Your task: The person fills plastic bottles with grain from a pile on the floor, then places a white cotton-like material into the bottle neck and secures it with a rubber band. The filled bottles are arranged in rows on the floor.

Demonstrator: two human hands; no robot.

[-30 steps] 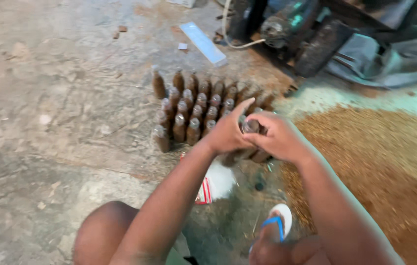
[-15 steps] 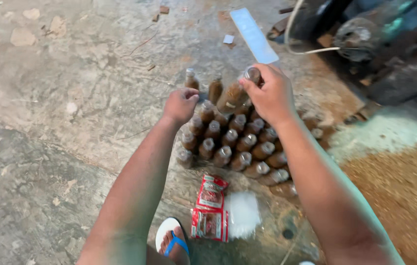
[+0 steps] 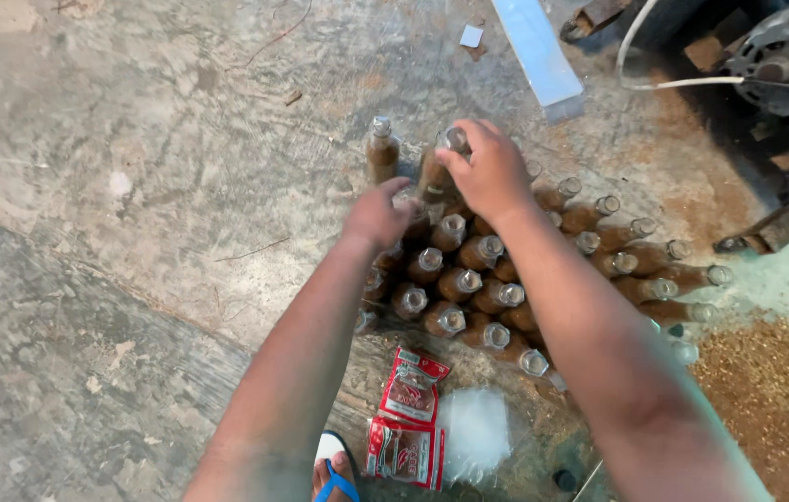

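a person's right hand gripped the top of a small brown bottle at the far edge of a cluster of bottles standing on a concrete floor, fingers curled around its neck just below the clear cap. the left hand rested at the cluster's near-left corner with fingers loosely bent over the caps there; whether it held a bottle could not be told, as the palm hid what lay beneath it. both bare forearms reached in from the bottom of the view.

the gripped bottle stood upright in the cluster's far row. a single bottle of the same kind stood just left of it, slightly apart from the rest. the other bottles were packed in tight rows, all filled with a brown substance and closed with clear caps.

near the cluster's front edge lay two red-and-white sachets and a clear plastic bag. a foot in a blue-strapped sandal showed below those. to the cluster's right a spread of brown granules covered the floor. beyond the cluster lay a pale blue strip, and further right a white cable ran to a dark machine.
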